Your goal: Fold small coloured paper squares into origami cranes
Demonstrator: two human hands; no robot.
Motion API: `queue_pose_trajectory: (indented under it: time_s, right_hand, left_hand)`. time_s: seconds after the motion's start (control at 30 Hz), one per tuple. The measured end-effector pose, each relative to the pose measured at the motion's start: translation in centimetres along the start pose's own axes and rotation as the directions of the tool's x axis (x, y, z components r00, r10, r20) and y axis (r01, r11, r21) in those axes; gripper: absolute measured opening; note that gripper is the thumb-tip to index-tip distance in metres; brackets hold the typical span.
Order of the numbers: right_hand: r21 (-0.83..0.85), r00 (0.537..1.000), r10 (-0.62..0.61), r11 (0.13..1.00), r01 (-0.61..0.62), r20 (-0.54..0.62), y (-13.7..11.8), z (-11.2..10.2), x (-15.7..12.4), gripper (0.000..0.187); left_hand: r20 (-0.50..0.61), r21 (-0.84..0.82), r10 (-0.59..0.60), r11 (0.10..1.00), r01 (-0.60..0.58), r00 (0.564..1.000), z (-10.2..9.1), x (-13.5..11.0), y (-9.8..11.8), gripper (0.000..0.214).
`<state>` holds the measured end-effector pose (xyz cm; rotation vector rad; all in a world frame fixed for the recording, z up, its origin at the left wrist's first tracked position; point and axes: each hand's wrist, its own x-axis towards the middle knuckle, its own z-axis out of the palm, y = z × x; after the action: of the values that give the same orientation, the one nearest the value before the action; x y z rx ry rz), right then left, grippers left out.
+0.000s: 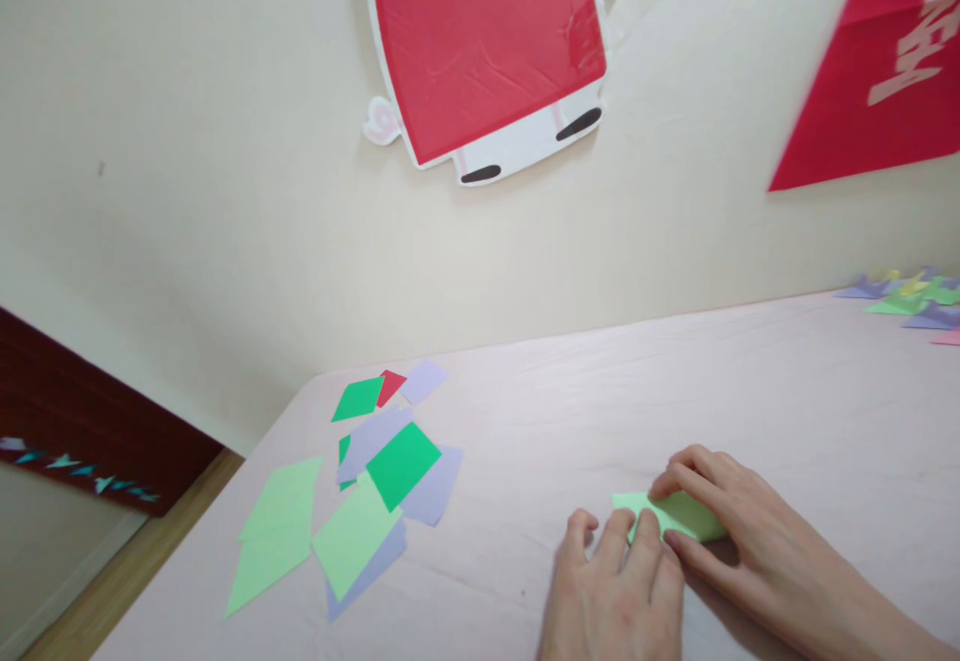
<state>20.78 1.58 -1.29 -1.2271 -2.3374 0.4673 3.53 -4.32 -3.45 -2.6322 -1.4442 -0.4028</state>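
A piece of light green paper (697,516), seemingly folded, lies on the table at the lower right, between my two hands. My left hand (619,591) comes from the bottom edge, back up, with bent fingertips holding the near left part of the paper down. From the right reaches my right hand (724,511); its thumb is at the near edge and its fingers curve over the far side, gripping the paper. My fingers cover part of the sheet, so its full shape is hidden.
Loose paper sheets lie at the table's left: light green (356,536), dark green (403,466), lavender (435,486) and red (390,387). Folded paper pieces (919,296) gather at the far right by the wall. A red-and-white cutout (487,51) hangs on the wall.
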Motion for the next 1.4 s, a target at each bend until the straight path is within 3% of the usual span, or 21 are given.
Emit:
queue_pose_trajectory:
  time_s: [0.2,0.3,0.5,0.83,1.13,1.3,1.4]
  right_hand:
    - [-0.038,0.999,0.003,0.999,-0.004,-0.035,0.9,0.4,-0.2,0.012]
    - [-0.036,1.0,-0.003,0.999,0.003,0.0,1.3,0.3,-0.2,0.016]
    - [-0.011,0.996,0.042,0.999,-0.041,0.078,1.3,-0.1,-0.1,0.02]
    - [-0.004,0.986,0.131,0.991,-0.131,0.104,0.3,-0.3,0.1,0.02]
    - [0.173,0.977,0.125,0.973,-0.156,0.174,1.7,-1.2,0.0,0.048]
    - [0.32,0.973,0.082,0.936,-0.149,0.214,2.4,-2.2,-0.3,0.063]
    - [0.395,0.974,0.095,0.902,-0.171,0.204,2.5,-2.7,-0.6,0.063]
  left_hand:
    - [-0.026,0.016,-0.016,1.0,0.017,1.0,0.6,0.1,0.5,0.067]
    - [-0.016,0.026,-0.024,0.999,0.024,1.0,0.6,0.1,0.6,0.075]
    - [-0.01,0.031,-0.009,0.999,0.009,1.0,0.1,-0.1,0.3,0.073]
    - [-0.078,0.069,0.052,0.997,-0.046,0.996,-0.5,0.1,0.1,0.072]
    - [-0.035,0.057,-0.039,0.998,0.041,0.999,-2.5,-1.2,-1.0,0.066]
    - [0.038,0.01,-0.065,0.998,0.064,0.997,-3.7,-1.2,-1.2,0.059]
    - [0.095,-0.051,-0.142,0.988,0.147,0.985,-4.1,-1.0,-1.1,0.055]
